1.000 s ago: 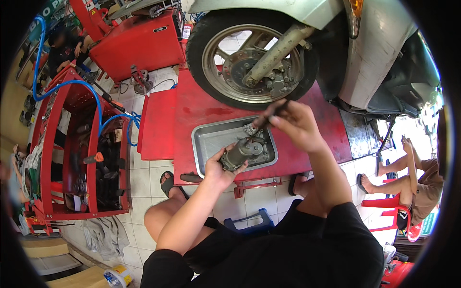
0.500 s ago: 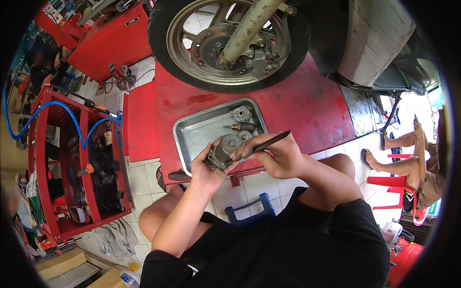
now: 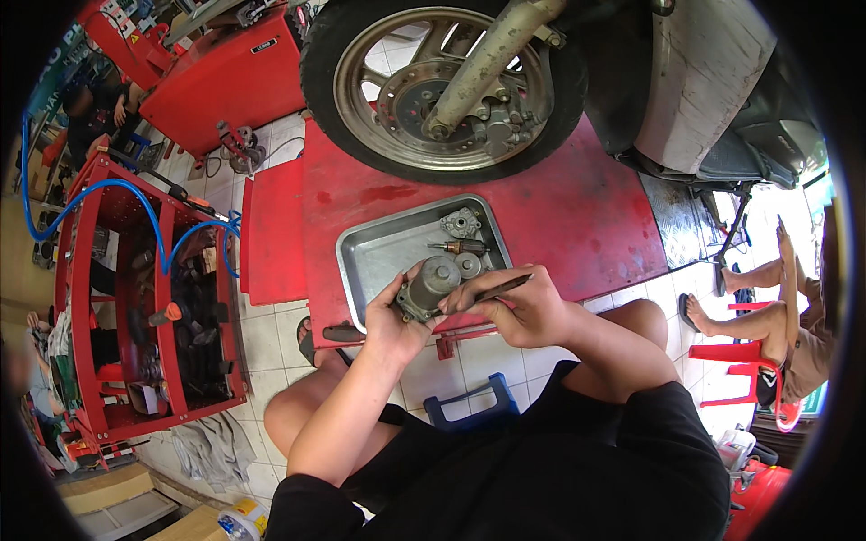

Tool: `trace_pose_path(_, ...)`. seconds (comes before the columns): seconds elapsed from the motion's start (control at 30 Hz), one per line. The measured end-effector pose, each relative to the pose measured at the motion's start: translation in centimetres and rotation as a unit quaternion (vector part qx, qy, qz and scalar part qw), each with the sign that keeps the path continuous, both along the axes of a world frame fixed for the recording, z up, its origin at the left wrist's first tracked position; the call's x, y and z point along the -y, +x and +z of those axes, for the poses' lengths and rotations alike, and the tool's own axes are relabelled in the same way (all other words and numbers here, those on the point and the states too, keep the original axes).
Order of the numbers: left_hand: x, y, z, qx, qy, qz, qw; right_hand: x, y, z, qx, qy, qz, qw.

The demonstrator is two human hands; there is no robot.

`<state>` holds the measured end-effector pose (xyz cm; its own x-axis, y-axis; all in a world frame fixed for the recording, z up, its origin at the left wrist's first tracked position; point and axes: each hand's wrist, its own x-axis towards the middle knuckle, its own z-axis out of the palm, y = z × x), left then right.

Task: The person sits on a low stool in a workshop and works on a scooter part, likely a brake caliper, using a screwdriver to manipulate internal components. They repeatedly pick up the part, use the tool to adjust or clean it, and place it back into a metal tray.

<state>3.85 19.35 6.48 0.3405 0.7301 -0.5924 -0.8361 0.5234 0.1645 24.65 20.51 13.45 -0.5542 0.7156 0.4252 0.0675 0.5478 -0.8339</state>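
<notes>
A grey, cylindrical metal motor housing with a flanged base is held over the near side of a metal tray. My left hand wraps round the housing from the left and below. In my right hand is a slim dark tool, pinched by the fingers, its back end sticking out to the right. The fingers of that hand reach the housing's lower right side; they hide the tool's working tip. Inside the tray lie a cast metal cover, a small armature-like part and a round metal piece.
The tray rests on a red platform, below a motorcycle's front wheel. At left stands a red tool rack with a blue hose. A blue stool is between my legs; another person's legs are at right.
The view has shifted slightly. My right hand has turned, so the dark tool lies flatter and its back end sits lower. The left hand keeps its grip on the motor housing.
</notes>
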Motion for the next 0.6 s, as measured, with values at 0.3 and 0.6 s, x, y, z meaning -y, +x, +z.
trace_pose_path(0.3, 0.0, -0.2, 0.0, 0.019, 0.047, -0.017, 0.999, 0.3, -0.4, 0.2, -0.047, -0.018, -0.003, 0.999)
trace_pose_path(0.6, -0.2, 0.8, 2.1, -0.029, -0.023, -0.001, 0.999, 0.0, -0.3, 0.4, -0.014, -0.004, -0.010, 1.000)
